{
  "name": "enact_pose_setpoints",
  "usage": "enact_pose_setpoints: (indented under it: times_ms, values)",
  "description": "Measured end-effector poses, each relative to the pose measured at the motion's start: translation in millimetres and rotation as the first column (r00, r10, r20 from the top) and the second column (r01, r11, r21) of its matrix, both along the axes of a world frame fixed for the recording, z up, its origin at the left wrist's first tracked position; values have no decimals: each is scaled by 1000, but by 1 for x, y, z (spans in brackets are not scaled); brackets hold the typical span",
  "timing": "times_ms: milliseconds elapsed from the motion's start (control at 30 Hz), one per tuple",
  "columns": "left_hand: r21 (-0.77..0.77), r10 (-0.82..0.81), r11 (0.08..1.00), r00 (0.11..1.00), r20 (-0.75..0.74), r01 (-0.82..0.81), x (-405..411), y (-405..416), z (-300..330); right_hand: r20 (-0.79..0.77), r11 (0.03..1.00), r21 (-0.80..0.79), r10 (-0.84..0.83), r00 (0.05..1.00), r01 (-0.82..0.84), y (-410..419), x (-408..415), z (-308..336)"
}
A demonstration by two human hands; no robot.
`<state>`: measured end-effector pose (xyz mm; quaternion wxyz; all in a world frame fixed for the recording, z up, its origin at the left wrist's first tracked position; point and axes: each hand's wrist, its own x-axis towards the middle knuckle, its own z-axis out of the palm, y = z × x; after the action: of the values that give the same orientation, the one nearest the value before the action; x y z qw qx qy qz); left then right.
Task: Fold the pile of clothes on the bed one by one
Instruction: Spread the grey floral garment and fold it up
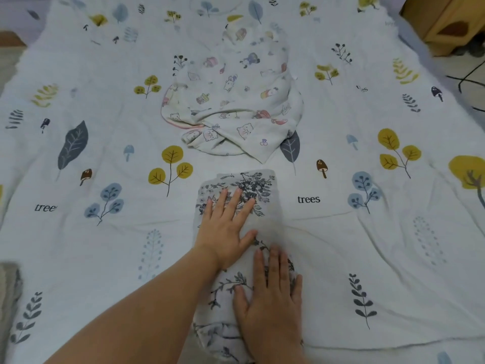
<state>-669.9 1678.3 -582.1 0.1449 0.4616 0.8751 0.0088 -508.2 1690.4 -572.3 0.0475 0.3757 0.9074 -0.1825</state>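
White bedsheet [86,245] printed with leaves and trees spreads under everything; a wooden cabinet [443,24] stands off the far right corner. Straight in front of me lies a folded floral cloth [237,258]; my left hand [225,229] presses its far half, my right hand [273,303] its near half, both flat with fingers spread, gripping nothing; beyond it, apart, sits a crumpled cartoon-print garment [236,101].

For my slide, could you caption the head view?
Both hands flatten a floral garment; cartoon-print clothing waits beyond.
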Motion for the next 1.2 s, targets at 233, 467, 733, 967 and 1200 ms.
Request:
enact_pose_setpoints:
  times_ms: [233,467,733,967,1200]
  values:
    - [200,11,979,998,68,-25,-14,4,46,-140,987,-157,-57,988,35,11,18,19]
    - [-39,74,997,986,151,-68,-70,49,64,125,647,-639,-446,886,416,31,50,53]
    - [-269,202,959,877,436,-87,-86,72,48,267,358,-789,-532,804,499,36,43,45]
    - [-312,159,946,964,214,-87,-71,75,58,216,339,-804,-600,771,489,32,46,50]
    - [-210,281,945,951,129,-250,-68,30,111,162,470,-775,-499,851,422,48,44,94]
